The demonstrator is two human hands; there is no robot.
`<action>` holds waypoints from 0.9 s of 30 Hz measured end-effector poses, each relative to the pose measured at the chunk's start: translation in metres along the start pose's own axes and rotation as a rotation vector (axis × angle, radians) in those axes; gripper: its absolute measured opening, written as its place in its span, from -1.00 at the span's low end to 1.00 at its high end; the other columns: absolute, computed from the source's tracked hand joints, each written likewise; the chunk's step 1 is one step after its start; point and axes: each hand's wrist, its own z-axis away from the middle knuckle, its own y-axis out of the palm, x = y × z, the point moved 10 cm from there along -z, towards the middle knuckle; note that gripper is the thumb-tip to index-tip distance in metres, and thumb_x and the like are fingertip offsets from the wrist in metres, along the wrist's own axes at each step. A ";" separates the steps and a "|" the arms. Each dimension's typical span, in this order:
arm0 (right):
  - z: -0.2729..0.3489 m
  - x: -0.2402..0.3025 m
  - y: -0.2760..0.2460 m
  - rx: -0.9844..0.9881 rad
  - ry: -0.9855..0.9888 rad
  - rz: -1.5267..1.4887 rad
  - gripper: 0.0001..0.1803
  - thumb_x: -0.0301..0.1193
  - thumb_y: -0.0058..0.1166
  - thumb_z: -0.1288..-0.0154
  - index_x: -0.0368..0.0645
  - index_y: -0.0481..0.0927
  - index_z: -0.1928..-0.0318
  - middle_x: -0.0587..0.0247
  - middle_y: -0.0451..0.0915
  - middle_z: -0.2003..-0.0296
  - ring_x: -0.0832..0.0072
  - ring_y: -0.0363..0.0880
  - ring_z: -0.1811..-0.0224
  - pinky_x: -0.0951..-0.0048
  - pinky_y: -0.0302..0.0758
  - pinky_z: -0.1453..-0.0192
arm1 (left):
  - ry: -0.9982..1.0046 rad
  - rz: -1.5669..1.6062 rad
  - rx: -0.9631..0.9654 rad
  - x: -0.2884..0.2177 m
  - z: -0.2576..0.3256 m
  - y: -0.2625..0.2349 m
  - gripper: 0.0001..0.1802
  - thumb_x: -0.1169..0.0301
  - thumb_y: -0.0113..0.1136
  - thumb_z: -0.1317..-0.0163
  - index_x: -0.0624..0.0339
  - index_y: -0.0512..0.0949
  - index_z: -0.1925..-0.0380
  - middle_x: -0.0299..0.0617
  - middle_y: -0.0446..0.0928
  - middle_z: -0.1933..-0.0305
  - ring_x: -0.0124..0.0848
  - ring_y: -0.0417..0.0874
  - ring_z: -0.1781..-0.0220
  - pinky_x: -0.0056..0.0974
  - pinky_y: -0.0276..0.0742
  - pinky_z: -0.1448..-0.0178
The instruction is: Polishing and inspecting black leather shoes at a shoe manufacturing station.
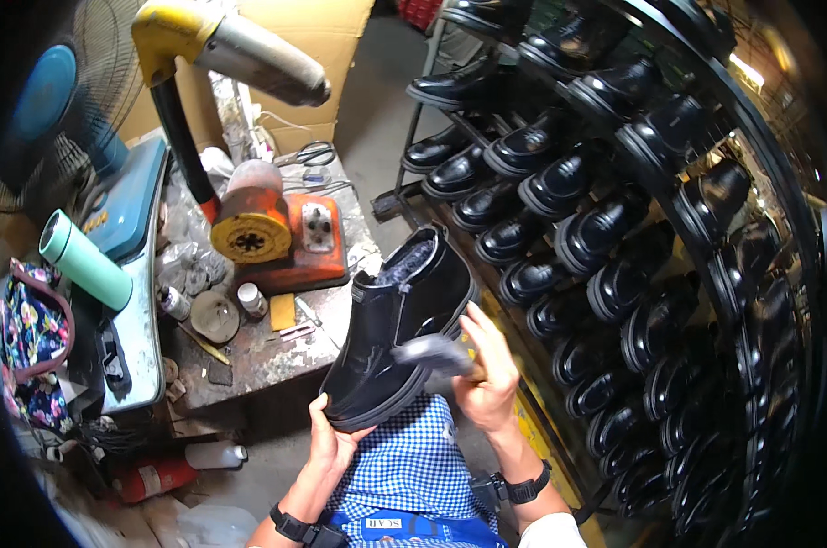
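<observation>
A black ankle boot (370,342) with a grey fleecy lining is held up in front of my blue checked apron (395,452). Its toe points down toward me, and its opening faces away. My left hand (333,440) is closed around the toe end, thumb at the toe's edge and fingers under the sole. In my right hand (488,376) is a grey oblong thing (434,353), smeared by motion, so its kind cannot be made out. It overlaps the boot's side near the sole; whether it touches is unclear.
Racks of black shoes (605,228) fill the right side. An orange machine (318,233) with a lamp arm stands on the cluttered workbench (258,374), near scissors (315,153), small bottles and a round tin. Farther left are a green tumbler (85,260), a flowered bag (35,342) and a fan.
</observation>
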 end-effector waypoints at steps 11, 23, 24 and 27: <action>0.082 -0.099 0.060 -0.171 0.919 -0.880 -0.41 -0.44 0.10 -0.18 -0.43 0.21 -0.16 -0.06 0.40 -0.07 0.75 0.25 0.73 0.70 0.16 0.74 | -0.228 0.325 0.001 0.026 0.002 -0.014 -0.40 -0.07 -0.14 -0.20 0.21 0.36 -0.01 -0.09 0.50 0.03 -0.23 0.62 0.14 -0.19 0.68 0.23; 0.043 -0.094 0.126 -0.019 0.838 -1.104 -0.32 -0.09 0.10 -0.17 -0.05 0.11 -0.18 0.45 0.39 0.52 0.76 0.20 0.81 0.74 0.18 0.84 | -0.313 0.536 0.125 0.032 -0.015 0.035 -0.49 0.04 -0.12 -0.25 0.30 0.45 0.09 -0.05 0.57 0.16 -0.18 0.65 0.22 -0.25 0.69 0.21; 0.026 -0.089 0.123 -0.023 0.772 -1.081 -0.30 -0.11 0.10 -0.18 -0.04 0.09 -0.23 0.46 0.40 0.51 0.77 0.19 0.82 0.75 0.14 0.85 | -0.316 0.571 0.172 0.027 -0.019 0.047 -0.49 0.05 -0.11 -0.26 0.30 0.44 0.08 -0.03 0.55 0.12 -0.16 0.63 0.17 -0.27 0.69 0.22; -0.013 -0.093 0.125 -0.042 0.801 -1.005 -0.30 -0.13 0.09 -0.19 -0.03 0.08 -0.25 0.51 0.34 0.55 0.79 0.15 0.83 0.74 0.11 0.85 | -0.282 0.679 0.244 0.002 -0.032 0.080 -0.46 0.01 -0.08 -0.26 0.29 0.43 0.05 0.07 0.50 0.06 -0.11 0.59 0.08 -0.33 0.68 0.20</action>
